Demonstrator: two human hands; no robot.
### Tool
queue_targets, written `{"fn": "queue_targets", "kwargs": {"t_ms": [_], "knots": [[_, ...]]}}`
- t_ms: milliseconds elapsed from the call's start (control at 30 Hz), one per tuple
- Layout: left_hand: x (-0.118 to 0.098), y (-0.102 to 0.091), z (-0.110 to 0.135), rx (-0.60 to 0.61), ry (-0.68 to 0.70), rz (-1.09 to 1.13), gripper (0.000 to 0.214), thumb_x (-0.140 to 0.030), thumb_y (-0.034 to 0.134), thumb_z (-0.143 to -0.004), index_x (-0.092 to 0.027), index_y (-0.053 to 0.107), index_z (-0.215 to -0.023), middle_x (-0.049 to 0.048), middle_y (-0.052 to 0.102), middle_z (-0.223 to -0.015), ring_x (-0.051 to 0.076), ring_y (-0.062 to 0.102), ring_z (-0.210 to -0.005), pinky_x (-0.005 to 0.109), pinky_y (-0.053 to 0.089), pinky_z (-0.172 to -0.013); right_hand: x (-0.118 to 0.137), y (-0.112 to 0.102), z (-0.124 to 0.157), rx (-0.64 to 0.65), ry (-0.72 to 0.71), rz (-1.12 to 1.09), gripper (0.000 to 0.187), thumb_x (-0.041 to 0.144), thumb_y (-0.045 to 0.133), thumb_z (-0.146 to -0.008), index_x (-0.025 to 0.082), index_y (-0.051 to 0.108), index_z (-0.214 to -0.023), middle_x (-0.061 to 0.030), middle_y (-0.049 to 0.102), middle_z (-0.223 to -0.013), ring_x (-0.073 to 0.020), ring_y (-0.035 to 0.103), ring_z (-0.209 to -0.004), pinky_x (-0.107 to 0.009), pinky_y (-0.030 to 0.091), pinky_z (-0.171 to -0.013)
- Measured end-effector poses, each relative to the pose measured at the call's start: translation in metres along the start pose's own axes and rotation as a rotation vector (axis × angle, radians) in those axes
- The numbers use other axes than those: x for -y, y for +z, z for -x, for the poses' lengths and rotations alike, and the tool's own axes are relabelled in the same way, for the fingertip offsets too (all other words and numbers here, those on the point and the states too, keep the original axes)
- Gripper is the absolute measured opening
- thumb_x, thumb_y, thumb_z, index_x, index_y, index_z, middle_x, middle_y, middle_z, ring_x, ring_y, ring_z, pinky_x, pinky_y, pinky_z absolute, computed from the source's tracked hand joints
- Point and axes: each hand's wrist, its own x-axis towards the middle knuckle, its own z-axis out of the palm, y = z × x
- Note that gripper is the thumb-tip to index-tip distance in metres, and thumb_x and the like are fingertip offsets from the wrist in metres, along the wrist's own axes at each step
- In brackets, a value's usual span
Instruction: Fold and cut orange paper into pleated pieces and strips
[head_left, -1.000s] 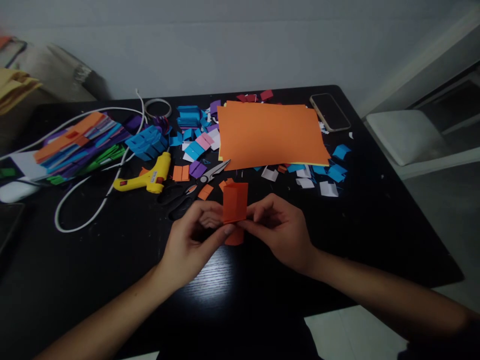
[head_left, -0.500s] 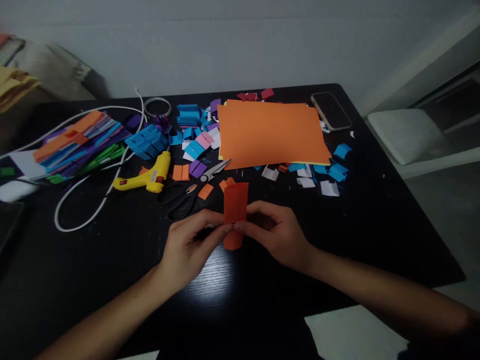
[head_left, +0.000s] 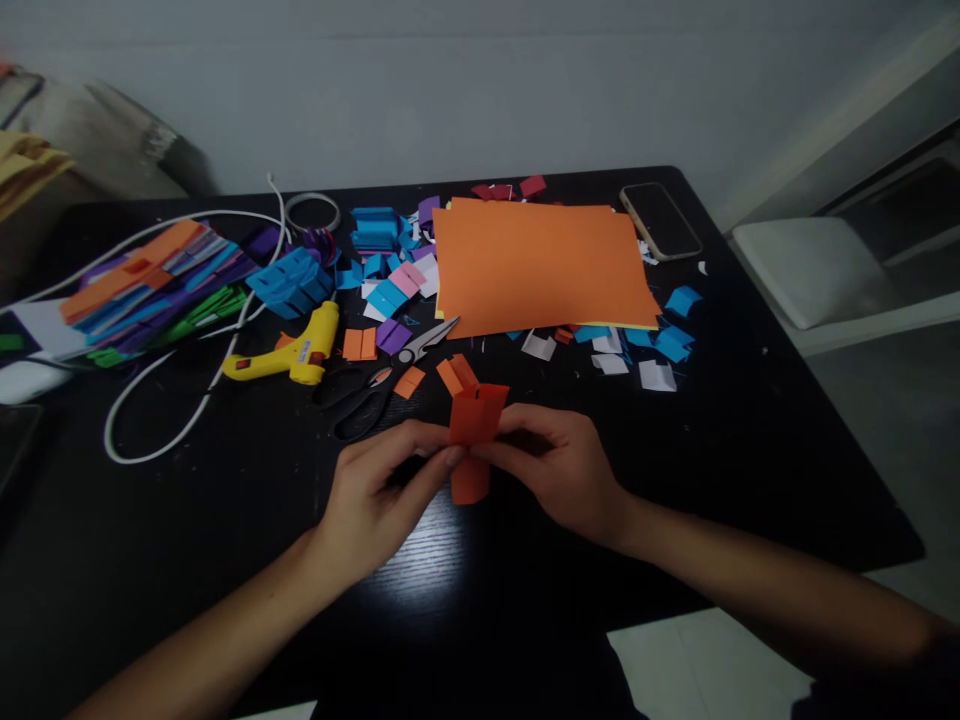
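Both hands pinch a small folded red-orange paper piece (head_left: 474, 420) just above the black table (head_left: 225, 540). My left hand (head_left: 382, 495) grips its left side with thumb and fingers closed. My right hand (head_left: 559, 465) grips its right side the same way. The paper's top end bends back and its lower end hangs below the fingers. Black-handled scissors (head_left: 375, 385) lie just beyond my left hand.
A large orange paper sheet (head_left: 540, 265) lies at the middle back, ringed by blue, white, pink and purple scraps. A yellow glue gun (head_left: 292, 355) with a white cable, a stack of coloured strips (head_left: 150, 285) and a phone (head_left: 660, 220) also lie on the table.
The paper's upper part has folded over, so it stands shorter than before. Both hands stayed in place, pinching it.
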Motion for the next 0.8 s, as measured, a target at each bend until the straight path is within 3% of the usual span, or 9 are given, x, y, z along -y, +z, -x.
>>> {"fn": "queue_targets", "kwargs": {"t_ms": [133,233,333,500,633,800], "knots": [[0.0009,-0.0013,-0.0014,0.004,0.022,-0.027,0.012,-0.012,0.067,-0.096,-0.019,0.075,-0.101,0.0022,0.078,-0.084,0.013,0.071,-0.070,0.022,0.056,-0.063,-0.0001,-0.0017,-0.0004,-0.020,-0.078,0.088,0.007,0.031,0.083,-0.087,0.027,0.082,-0.093,-0.0019,0.080,-0.095,-0.0188,0.075,-0.089,-0.033,0.061,-0.082],[0.0013,-0.0033,-0.0030,-0.033,0.067,-0.028,0.017,-0.012,0.068,-0.095,-0.021,0.078,-0.105,0.0042,0.077,-0.089,0.016,0.072,-0.079,0.026,0.058,-0.068,0.0031,-0.0027,0.0003,-0.056,-0.162,0.206,0.005,0.027,0.082,-0.088,0.027,0.083,-0.093,-0.0021,0.077,-0.089,-0.0170,0.071,-0.082,-0.031,0.059,-0.075],[0.0015,-0.0051,-0.0018,-0.050,0.091,-0.025,0.024,-0.009,0.070,-0.093,-0.023,0.078,-0.111,0.0034,0.076,-0.088,0.014,0.071,-0.075,0.025,0.055,-0.063,0.0062,-0.0020,0.0020,0.013,-0.104,0.113,0.015,0.022,0.077,-0.090,0.026,0.081,-0.104,-0.0007,0.079,-0.083,-0.0150,0.072,-0.071,-0.028,0.059,-0.064],[0.0005,-0.0052,-0.0002,-0.019,0.087,0.039,0.024,-0.005,0.068,-0.094,-0.022,0.077,-0.108,0.0052,0.080,-0.099,0.017,0.076,-0.088,0.027,0.060,-0.075,0.0061,-0.0014,0.0025,0.018,-0.104,0.007,0.014,0.020,0.076,-0.090,0.026,0.081,-0.102,-0.0028,0.081,-0.101,-0.0176,0.078,-0.091,-0.030,0.065,-0.080],[0.0016,-0.0037,-0.0017,-0.020,0.080,0.069,0.022,-0.008,0.074,-0.090,-0.022,0.076,-0.107,0.0054,0.079,-0.099,0.018,0.076,-0.091,0.029,0.061,-0.078,0.0027,-0.0033,0.0009,0.028,-0.168,0.017,0.017,0.021,0.082,-0.086,0.027,0.082,-0.102,-0.0038,0.080,-0.102,-0.0186,0.077,-0.092,-0.031,0.065,-0.080],[0.0034,-0.0001,0.0034,-0.084,0.003,0.079,0.015,-0.011,0.078,-0.088,-0.021,0.073,-0.098,-0.0003,0.077,-0.089,0.011,0.072,-0.078,0.020,0.058,-0.070,0.0021,-0.0020,0.0017,0.006,-0.147,0.069,0.009,0.027,0.084,-0.086,0.026,0.082,-0.095,-0.0037,0.082,-0.099,-0.0206,0.078,-0.091,-0.035,0.065,-0.084]]}}
